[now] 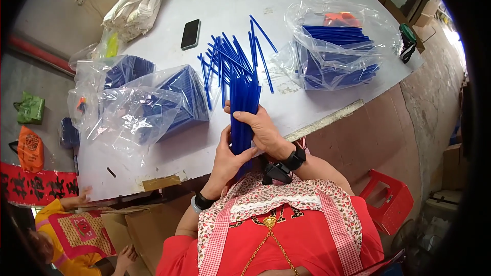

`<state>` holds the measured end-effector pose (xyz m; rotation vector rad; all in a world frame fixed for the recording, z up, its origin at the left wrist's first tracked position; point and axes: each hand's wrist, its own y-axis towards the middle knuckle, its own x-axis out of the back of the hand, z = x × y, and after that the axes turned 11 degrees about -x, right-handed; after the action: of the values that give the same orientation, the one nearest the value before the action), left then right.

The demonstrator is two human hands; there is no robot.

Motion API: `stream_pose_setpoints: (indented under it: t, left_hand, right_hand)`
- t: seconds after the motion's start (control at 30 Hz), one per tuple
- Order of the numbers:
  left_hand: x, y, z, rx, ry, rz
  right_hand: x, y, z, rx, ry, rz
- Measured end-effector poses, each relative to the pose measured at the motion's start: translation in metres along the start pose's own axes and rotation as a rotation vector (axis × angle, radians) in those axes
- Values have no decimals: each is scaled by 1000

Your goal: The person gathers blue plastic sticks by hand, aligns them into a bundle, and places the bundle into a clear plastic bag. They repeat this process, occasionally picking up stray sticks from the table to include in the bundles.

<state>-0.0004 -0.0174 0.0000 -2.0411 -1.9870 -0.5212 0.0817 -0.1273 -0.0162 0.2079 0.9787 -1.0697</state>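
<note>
A thick bundle of long, thin blue plastic sticks (pixel 243 94) stands in front of me at the table's near edge, gripped by both hands. My left hand (pixel 225 159) wraps round its lower part, while my right hand (pixel 265 132) is closed about it a little higher, thumb across the front. Just beyond the bundle's top, loose blue sticks (pixel 225 53) lie scattered at various angles on the white table (pixel 230 0). The lower end of the bundle is partly hidden by my left hand and apron.
Clear plastic bags of blue sticks stand left (pixel 174 97) and right (pixel 337 56). A phone (pixel 191 34) and a white sack (pixel 135 10) lie farther back. A red plastic stool (pixel 388 202) is at lower right. Another person (pixel 71 235) in yellow is at lower left, beside cardboard (pixel 153 230).
</note>
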Motion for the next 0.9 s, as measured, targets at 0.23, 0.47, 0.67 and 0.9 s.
stream_pose_setpoints:
  t: [0.23, 0.47, 0.67, 0.9]
  left_hand:
    - [20, -3, 0, 319, -818, -20]
    - [26, -6, 5, 356, -975, -61]
    - [26, -6, 2, 347, -974, -67]
    - [29, -7, 3, 371, -1015, -95]
  right_hand:
    - [18, 3, 10, -196, 235, 139]
    - [21, 2, 9, -250, 327, 192]
    - [28, 4, 5, -287, 353, 202]
    - [22, 0, 9, -298, 380, 218]
